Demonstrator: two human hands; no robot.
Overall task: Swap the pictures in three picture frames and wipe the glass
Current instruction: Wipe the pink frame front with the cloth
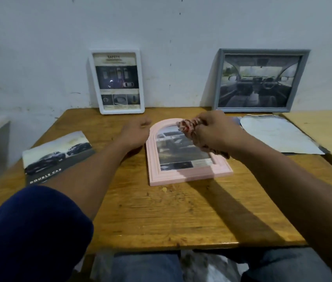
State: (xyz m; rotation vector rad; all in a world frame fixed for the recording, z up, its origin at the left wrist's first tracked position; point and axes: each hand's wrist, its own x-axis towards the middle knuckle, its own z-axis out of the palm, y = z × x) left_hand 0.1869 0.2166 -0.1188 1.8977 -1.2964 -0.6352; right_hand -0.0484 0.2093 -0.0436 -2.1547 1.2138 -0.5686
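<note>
Now the step in hand looks like wiping the glass of the pink arched frame (187,153), which lies flat, face up, at the middle of the wooden tabletop (161,216).

Right hand (214,133) is closed around a bunched red-and-white patterned cloth (187,126), held over the far, arched end of the frame. Whether the cloth touches the glass I cannot tell. Left hand (135,132) holds nothing, fingers loosely curled, and rests at the frame's far-left edge, touching or just beside it.

To do it well, as a judgement: press the left hand on the frame border so it doesn't slide, sweep the cloth from the arch toward the near straight edge, keep to the glass and don't catch the moulded rim. Light pressure, since the frame is thin and lies loose on the wood.

The frame is pale pink with a ridged border, round top and square bottom. The picture inside shows vehicles, with a strip of small images and text at the near end.

Two other frames lean against the far wall: a white frame (117,81) with a "SAFETY" sheet, and to the right a grey frame (260,81) with a car-interior photo. A car brochure (57,153) lies on the left, loose papers (279,135) on the right.
</note>
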